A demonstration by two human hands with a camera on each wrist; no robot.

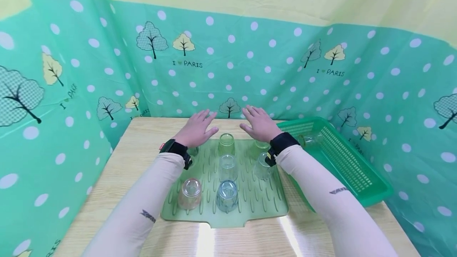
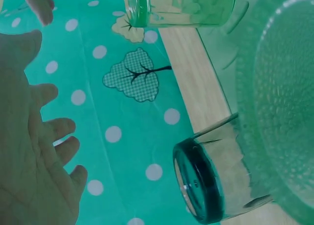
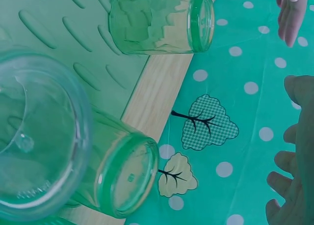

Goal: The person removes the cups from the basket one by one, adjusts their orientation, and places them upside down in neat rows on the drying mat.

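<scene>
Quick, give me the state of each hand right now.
Left hand: open, fingers spread, holding nothing, above the back of the drying mat.
Right hand: open, fingers spread, holding nothing.

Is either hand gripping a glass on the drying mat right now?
No. In the head view the left hand and right hand hover open, fingers spread, above the upside-down glasses on the green mat, holding nothing.

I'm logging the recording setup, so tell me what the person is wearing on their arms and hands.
Both arms wear long, snug, pale beige sleeves, each with a small dark logo on the forearm. A black strap carrying a camera unit circles each wrist; the left one shows a small red tag. The left hand and right hand are bare, without gloves.
</scene>
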